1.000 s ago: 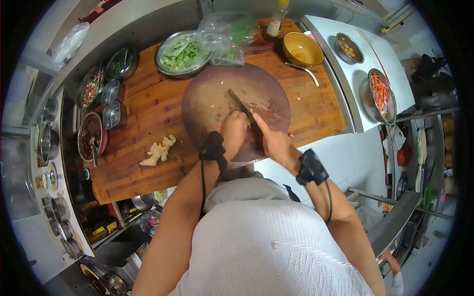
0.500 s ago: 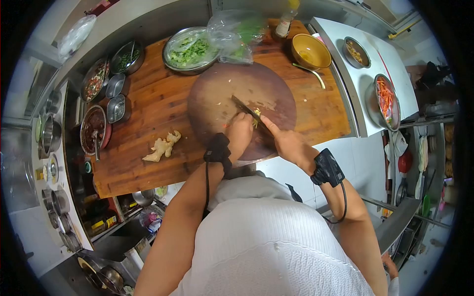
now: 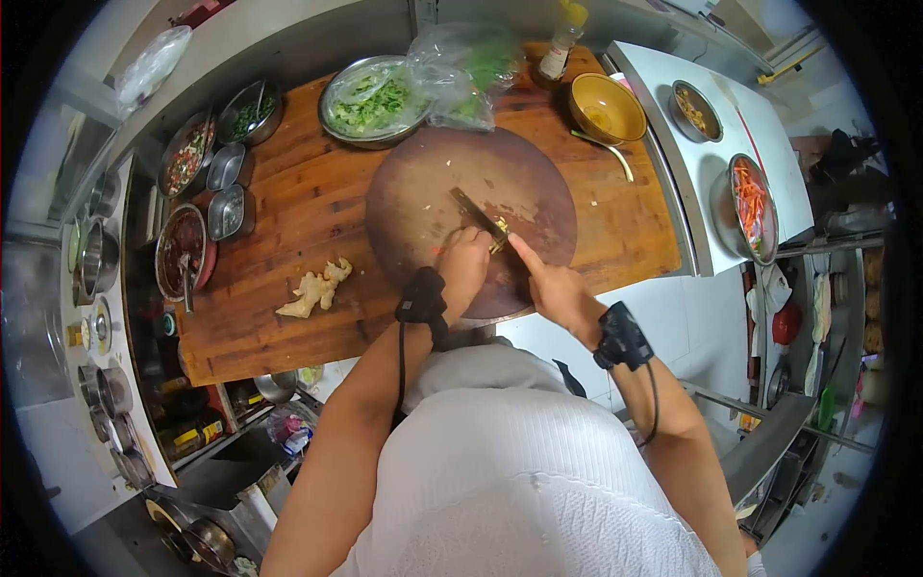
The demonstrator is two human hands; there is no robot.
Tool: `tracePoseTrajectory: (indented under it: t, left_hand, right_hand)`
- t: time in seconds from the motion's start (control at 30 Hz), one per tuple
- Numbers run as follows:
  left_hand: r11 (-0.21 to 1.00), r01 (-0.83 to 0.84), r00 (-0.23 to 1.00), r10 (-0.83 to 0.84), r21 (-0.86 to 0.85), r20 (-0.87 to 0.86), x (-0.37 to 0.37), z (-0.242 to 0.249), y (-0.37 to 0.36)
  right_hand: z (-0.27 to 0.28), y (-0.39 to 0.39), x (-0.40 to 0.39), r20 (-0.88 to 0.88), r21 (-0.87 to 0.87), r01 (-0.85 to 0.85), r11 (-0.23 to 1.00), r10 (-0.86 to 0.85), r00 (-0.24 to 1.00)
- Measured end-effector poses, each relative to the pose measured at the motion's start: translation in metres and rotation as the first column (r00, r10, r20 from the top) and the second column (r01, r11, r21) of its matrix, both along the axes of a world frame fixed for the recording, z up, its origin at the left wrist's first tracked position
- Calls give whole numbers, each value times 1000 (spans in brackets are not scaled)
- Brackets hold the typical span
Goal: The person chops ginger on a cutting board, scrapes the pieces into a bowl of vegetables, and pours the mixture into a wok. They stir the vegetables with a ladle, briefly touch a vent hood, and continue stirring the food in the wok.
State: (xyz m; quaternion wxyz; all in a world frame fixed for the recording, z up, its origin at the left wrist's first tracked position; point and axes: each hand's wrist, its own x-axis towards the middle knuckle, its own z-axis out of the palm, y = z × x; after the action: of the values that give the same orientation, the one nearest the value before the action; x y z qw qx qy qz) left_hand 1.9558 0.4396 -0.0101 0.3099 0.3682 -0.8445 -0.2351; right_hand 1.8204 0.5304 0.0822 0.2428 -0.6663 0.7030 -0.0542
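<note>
A round chopping board (image 3: 423,183) lies on the wooden table. Over its near half, my right hand (image 3: 560,290) grips a kitchen knife (image 3: 473,210), index finger stretched along it and blade pointing away to the left. My left hand (image 3: 465,265) is on the board just left of the blade, fingers curled and pressed together; whatever they pin down is hidden under them. Small pale yellow cut pieces (image 3: 499,242) lie against the blade, between the two hands. A knobbly piece of ginger (image 3: 315,290) rests on the table left of the board.
Behind the board stand a bowl of chopped greens (image 3: 370,101) and a plastic bag (image 3: 466,72). A yellow bowl (image 3: 608,108), a green-and-white stalk (image 3: 606,149) and a bottle (image 3: 558,53) are back right. Steel bowls line the left edge; shredded carrot (image 3: 750,202) fills one at right.
My right hand and forearm have shifted slightly left and down with the knife. The left hand stays almost in place beside the blade.
</note>
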Motion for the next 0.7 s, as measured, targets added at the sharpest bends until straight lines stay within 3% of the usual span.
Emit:
tracePoseTrajectory:
  t: [0.1, 0.23, 0.33, 0.4, 0.47, 0.53, 0.6, 0.7]
  left_hand:
    - [999, 35, 999, -35, -12, 16, 0, -2, -1]
    - [1000, -7, 1000, 6, -16, -14, 3, 1, 0]
    - [1000, -16, 999, 16, 5, -28, 8, 1, -1]
    - [999, -12, 1000, 13, 38, -17, 12, 1, 2]
    - [993, -10, 989, 27, 115, -145, 15, 3, -1]
    - [991, -15, 987, 36, 134, -157, 21, 9, 1]
    - [988, -18, 984, 45, 154, -171, 25, 9, 6]
    - [992, -5, 982, 30, 130, -187, 29, 5, 16]
  right_hand:
    - [17, -13, -6, 82, 73, -52, 996, 46, 996]
    - [11, -6, 2, 34, 46, -43, 998, 42, 999]
    - [-1, 0, 6, -32, -141, -28, 990, 24, 999]
    - [9, -10, -1, 92, 57, -6, 998, 0, 996]
    - [25, -18, -3, 66, 63, -26, 998, 22, 998]
    - [22, -18, 1, 46, 81, -58, 995, 54, 997]
    - [2, -8, 7, 36, -23, -6, 1000, 7, 999]
    - [-4, -3, 15, 17, 15, 33, 999, -34, 999]
